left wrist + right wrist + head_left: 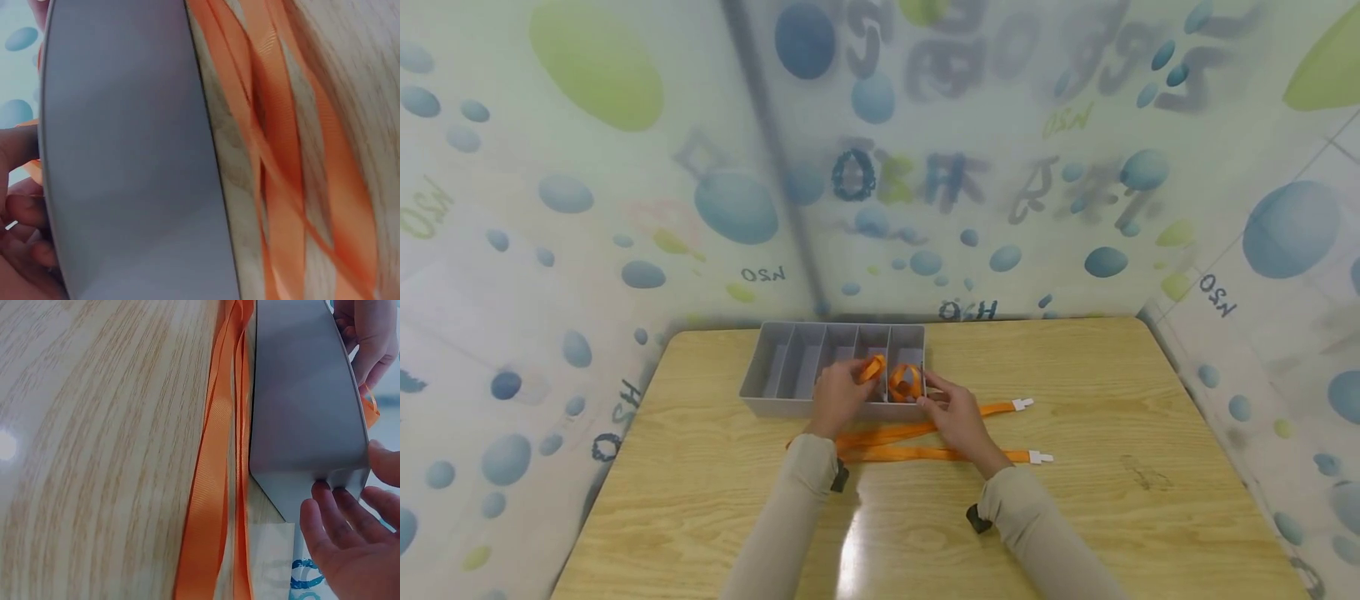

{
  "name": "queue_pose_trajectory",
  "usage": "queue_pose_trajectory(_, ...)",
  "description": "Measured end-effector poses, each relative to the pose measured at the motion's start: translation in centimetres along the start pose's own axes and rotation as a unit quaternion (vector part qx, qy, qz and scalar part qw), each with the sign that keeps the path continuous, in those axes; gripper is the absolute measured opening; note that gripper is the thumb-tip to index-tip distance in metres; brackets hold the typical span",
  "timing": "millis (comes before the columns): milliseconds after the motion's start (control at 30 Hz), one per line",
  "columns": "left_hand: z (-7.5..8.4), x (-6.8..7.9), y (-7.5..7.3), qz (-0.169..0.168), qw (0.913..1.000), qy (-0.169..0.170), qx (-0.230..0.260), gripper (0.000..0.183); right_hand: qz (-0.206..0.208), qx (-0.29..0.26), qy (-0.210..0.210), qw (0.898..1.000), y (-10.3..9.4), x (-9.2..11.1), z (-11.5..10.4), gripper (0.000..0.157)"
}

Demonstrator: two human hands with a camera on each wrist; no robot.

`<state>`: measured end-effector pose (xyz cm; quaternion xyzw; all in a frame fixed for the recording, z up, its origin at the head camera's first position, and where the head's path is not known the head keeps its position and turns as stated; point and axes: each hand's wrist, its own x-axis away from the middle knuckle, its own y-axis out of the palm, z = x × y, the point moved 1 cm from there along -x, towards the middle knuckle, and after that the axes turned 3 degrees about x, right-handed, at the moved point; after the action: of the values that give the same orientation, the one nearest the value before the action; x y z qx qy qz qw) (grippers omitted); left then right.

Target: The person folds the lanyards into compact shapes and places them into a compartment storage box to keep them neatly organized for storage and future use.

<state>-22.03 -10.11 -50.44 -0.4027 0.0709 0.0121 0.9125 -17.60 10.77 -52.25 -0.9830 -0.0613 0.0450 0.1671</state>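
A grey box (784, 407) with a row of five compartments stands toward the far edge of the wood-grain counter (1112, 392). The left sleeve (781, 518) comes up from below, a dark device (840, 477) at its cuff. The left hand (839, 395) reaches over the front wall of the box, its fingers bent and pinching an orange loop (872, 369) at the fourth compartment. Just beside it, a coiled orange strap (913, 383) sits in the fifth compartment, at the right end. Below the box, loose orange straps (902, 453) lie along the counter, partly overlapping and passing behind the right forearm. The right hand (958, 414) is loosely spread, fingertips touching the outside of the box's right end, thumb near the rim. Farther right, two of the straps end in white clips (1040, 457).
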Motion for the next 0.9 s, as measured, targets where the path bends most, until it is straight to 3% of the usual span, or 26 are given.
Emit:
queue_pose_trajectory(233, 0.22, -0.02, -0.32, -0.038, 0.9981, 0.004, -0.049, 0.053, 0.000, -0.004, 0.013, 1.000, -0.03, 0.02, 0.07, 0.048)
queue_pose_trajectory(467, 0.72, 0.03, -0.34, -0.071, 0.9901, 0.043, -0.113, 0.068, -0.005, -0.014, 0.012, 1.000, -0.17, 0.12, 0.33, 0.049)
queue_pose_trajectory(600, 0.94, 0.04, -0.49, -0.069, 0.9892, 0.071, -0.108, 0.069, -0.008, -0.020, 0.011, 1.000, -0.23, 0.22, 0.47, 0.048)
queue_pose_trajectory(900, 0.96, 0.51, -0.66, -0.049, 0.9936, 0.073, -0.070, 0.057, -0.011, -0.011, 0.008, 1.000, -0.18, 0.16, -0.08, 0.049)
